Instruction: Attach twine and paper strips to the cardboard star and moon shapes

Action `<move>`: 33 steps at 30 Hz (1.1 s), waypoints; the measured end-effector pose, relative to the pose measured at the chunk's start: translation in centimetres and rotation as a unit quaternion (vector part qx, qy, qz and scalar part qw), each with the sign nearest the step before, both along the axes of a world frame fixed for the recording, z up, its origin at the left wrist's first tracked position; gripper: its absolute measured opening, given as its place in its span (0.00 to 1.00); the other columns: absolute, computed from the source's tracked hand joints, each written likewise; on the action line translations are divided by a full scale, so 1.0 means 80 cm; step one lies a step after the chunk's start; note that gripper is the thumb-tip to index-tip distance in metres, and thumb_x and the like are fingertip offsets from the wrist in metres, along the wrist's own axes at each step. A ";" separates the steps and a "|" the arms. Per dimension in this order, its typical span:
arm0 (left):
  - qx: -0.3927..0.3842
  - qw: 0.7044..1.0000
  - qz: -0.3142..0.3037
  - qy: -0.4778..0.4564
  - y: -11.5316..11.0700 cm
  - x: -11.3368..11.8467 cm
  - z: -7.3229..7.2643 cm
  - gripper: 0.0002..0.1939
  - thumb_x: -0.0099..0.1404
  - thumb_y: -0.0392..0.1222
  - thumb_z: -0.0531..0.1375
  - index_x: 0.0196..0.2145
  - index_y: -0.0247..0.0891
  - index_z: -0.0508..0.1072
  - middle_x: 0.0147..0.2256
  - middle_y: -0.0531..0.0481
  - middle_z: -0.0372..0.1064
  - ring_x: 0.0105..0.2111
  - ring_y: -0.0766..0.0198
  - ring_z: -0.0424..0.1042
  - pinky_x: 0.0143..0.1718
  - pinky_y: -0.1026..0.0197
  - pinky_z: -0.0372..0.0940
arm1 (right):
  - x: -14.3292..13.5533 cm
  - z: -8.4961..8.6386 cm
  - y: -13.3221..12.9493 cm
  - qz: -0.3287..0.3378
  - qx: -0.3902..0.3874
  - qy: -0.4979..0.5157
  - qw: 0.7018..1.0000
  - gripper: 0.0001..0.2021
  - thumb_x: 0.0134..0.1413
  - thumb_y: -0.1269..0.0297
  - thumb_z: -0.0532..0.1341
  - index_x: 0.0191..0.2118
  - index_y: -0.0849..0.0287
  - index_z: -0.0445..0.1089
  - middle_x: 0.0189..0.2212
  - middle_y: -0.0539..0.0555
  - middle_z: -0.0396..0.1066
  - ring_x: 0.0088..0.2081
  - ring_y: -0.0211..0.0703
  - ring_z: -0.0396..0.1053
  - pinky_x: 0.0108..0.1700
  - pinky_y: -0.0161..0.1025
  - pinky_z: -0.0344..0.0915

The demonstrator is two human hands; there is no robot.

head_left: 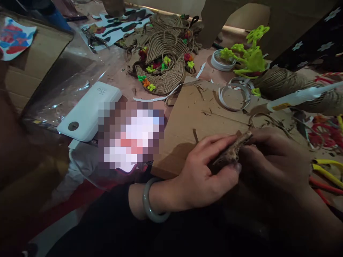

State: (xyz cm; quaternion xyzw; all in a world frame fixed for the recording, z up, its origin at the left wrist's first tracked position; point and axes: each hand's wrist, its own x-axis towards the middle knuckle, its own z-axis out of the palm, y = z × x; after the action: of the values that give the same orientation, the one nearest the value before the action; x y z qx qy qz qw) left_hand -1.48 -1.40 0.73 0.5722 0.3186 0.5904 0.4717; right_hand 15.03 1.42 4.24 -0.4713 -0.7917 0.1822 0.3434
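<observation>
Near the front edge of the desk (118,73), the left hand (197,175) pinches a brown piece (228,154), presumably steadying it; the right hand (276,157) has an unclear grip.

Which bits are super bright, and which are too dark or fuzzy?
Head view: the screen glows brightest, though blocky squares hide what it shows; head view again: the plastic sheet has shiny glints; same head view: the left hand, holding a brown piece, is lit better than the right hand, which looks dim and soft-edged, and the bottom is nearly black.
</observation>
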 end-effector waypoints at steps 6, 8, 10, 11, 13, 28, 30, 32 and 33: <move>-0.009 1.000 -0.017 0.002 -0.001 -0.003 0.000 0.23 0.61 0.38 0.61 0.54 0.41 0.69 0.53 0.40 0.69 0.51 0.52 0.70 0.54 0.48 0.68 | 0.000 -0.001 -0.005 -0.039 -0.021 0.005 0.999 0.04 0.55 0.60 0.63 0.31 0.50 0.69 0.26 0.50 0.70 0.26 0.38 0.69 0.29 0.39 0.64; -0.012 1.000 -0.019 0.000 -0.001 -0.003 0.000 0.23 0.61 0.38 0.61 0.55 0.42 0.69 0.52 0.41 0.69 0.51 0.52 0.71 0.54 0.48 0.68 | 0.003 -0.002 -0.003 -0.025 -0.017 0.000 1.000 0.04 0.56 0.59 0.63 0.31 0.50 0.69 0.26 0.51 0.71 0.26 0.38 0.69 0.28 0.39 0.65; -0.015 1.000 -0.018 -0.005 -0.001 -0.003 0.001 0.22 0.61 0.38 0.61 0.54 0.42 0.69 0.52 0.42 0.69 0.50 0.53 0.71 0.54 0.49 0.68 | 0.006 -0.003 -0.001 -0.015 -0.010 -0.005 1.000 0.04 0.56 0.59 0.62 0.32 0.50 0.69 0.26 0.51 0.71 0.26 0.38 0.70 0.27 0.38 0.65; -0.015 1.000 -0.017 -0.009 -0.001 -0.003 0.001 0.22 0.61 0.37 0.61 0.54 0.42 0.70 0.52 0.42 0.69 0.50 0.53 0.71 0.54 0.50 0.68 | 0.006 -0.003 0.000 -0.011 -0.006 -0.007 1.000 0.04 0.56 0.60 0.62 0.32 0.50 0.69 0.26 0.51 0.71 0.26 0.38 0.70 0.27 0.38 0.66; -0.015 1.000 -0.018 -0.013 -0.001 -0.003 0.002 0.22 0.61 0.37 0.61 0.54 0.40 0.70 0.51 0.42 0.69 0.50 0.54 0.71 0.55 0.51 0.68 | 0.007 -0.003 0.001 -0.004 0.003 -0.008 1.000 0.03 0.56 0.61 0.62 0.32 0.51 0.69 0.26 0.52 0.71 0.26 0.38 0.70 0.27 0.37 0.66; -0.003 1.000 -0.010 0.001 -0.001 -0.001 -0.001 0.21 0.61 0.38 0.61 0.53 0.40 0.69 0.52 0.41 0.68 0.51 0.54 0.70 0.55 0.51 0.68 | -0.004 0.001 -0.006 -0.043 -0.020 0.007 0.999 0.08 0.58 0.56 0.61 0.31 0.52 0.68 0.27 0.50 0.70 0.27 0.35 0.69 0.29 0.36 0.64; 0.010 1.000 -0.005 0.007 0.000 0.000 -0.003 0.21 0.62 0.39 0.60 0.53 0.39 0.69 0.51 0.42 0.69 0.50 0.54 0.71 0.54 0.50 0.68 | -0.005 0.002 -0.006 -0.044 -0.023 0.014 0.999 0.09 0.57 0.55 0.61 0.30 0.53 0.68 0.26 0.48 0.70 0.27 0.33 0.68 0.30 0.35 0.64; 0.023 1.000 0.001 0.011 0.001 0.001 -0.004 0.21 0.62 0.40 0.60 0.53 0.38 0.68 0.51 0.41 0.69 0.50 0.55 0.71 0.53 0.51 0.69 | -0.005 0.002 -0.005 -0.029 -0.016 0.009 0.999 0.09 0.57 0.56 0.62 0.30 0.53 0.68 0.26 0.46 0.69 0.27 0.31 0.68 0.29 0.32 0.63; 0.027 1.000 0.004 0.011 0.001 0.001 -0.005 0.21 0.62 0.40 0.60 0.53 0.37 0.68 0.51 0.41 0.68 0.50 0.55 0.71 0.53 0.51 0.69 | -0.004 0.002 -0.004 -0.021 -0.010 0.003 1.000 0.09 0.57 0.56 0.62 0.30 0.53 0.68 0.26 0.45 0.69 0.27 0.30 0.68 0.29 0.30 0.63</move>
State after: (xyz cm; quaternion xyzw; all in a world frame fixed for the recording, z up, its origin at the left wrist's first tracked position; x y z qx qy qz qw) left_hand -1.42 -1.35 0.36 0.5901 0.3102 0.5943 0.4498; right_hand 14.70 1.11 4.41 -0.4905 -0.7786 0.1847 0.3450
